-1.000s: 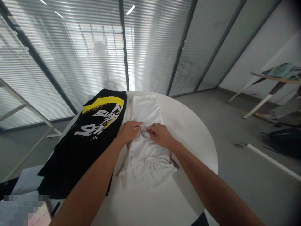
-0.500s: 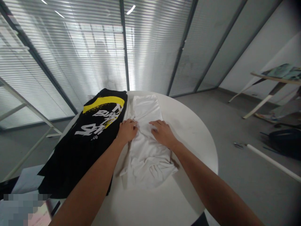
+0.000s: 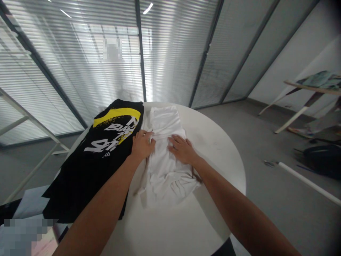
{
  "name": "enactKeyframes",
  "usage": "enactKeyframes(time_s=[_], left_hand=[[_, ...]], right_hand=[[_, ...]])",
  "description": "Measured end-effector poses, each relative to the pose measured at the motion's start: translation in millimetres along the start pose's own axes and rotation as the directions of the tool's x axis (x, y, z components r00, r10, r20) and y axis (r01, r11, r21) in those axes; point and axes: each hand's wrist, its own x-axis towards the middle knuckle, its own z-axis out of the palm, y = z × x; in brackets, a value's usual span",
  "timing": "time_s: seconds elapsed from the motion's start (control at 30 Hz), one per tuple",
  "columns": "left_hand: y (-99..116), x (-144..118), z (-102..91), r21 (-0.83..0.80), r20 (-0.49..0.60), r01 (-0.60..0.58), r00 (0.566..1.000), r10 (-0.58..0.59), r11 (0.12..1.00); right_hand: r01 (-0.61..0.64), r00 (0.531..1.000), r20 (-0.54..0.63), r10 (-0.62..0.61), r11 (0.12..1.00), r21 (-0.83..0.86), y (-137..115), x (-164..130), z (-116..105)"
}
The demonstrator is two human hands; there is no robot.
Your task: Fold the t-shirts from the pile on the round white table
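A folded white garment lies lengthwise on the round white table, wrinkled towards its near end. My left hand rests on its left edge, thumb apart from the fingers. On the right side of the same cloth, my right hand lies flat with its fingers spread. Left of the garment is a black shirt with a yellow band and white lettering, spread out and partly covered by my left forearm.
A glass partition with blinds stands behind the table. Pale metal bars are at the left. To the right are another table with cloth on it, a white pole and a dark bag on the floor.
Both hands have shifted slightly on the white garment, and the right fingers lie flatter. The cloth's middle looks smoother, with creases now just beyond the hands.
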Motion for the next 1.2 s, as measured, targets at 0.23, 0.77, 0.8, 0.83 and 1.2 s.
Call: enactKeyframes(time_s=[0.23,0.77,0.8,0.83,1.2], left_hand=[[10.7,-14.3,-4.2,-0.108,0.227,-0.331,0.91,0.348,0.937],[5.2,-7.0,-4.5,0.004,0.112,-0.199,0.974,0.197,0.98],[7.8,-9.5,-7.5,-0.028,0.142,-0.241,0.96,0.242,0.97],[9.7,-11.8,-9.8,-0.065,0.179,-0.28,0.941,0.287,0.958],[-12.7,-1.1,7.2,-0.168,0.255,-0.188,0.94,0.227,0.968]], right_hand=[[-0.092,0.989,-0.123,0.088,0.995,-0.027,0.8,3.6,-1.5],[-0.046,0.993,-0.105,0.045,0.999,-0.006,5.8,2.0,-4.4],[-0.042,0.993,-0.108,0.04,0.999,-0.013,8.3,2.9,-3.5],[-0.04,0.993,-0.113,0.038,0.999,-0.017,9.7,3.7,-3.3],[-0.089,0.994,-0.066,0.092,0.995,0.052,4.3,4.4,-16.5]])
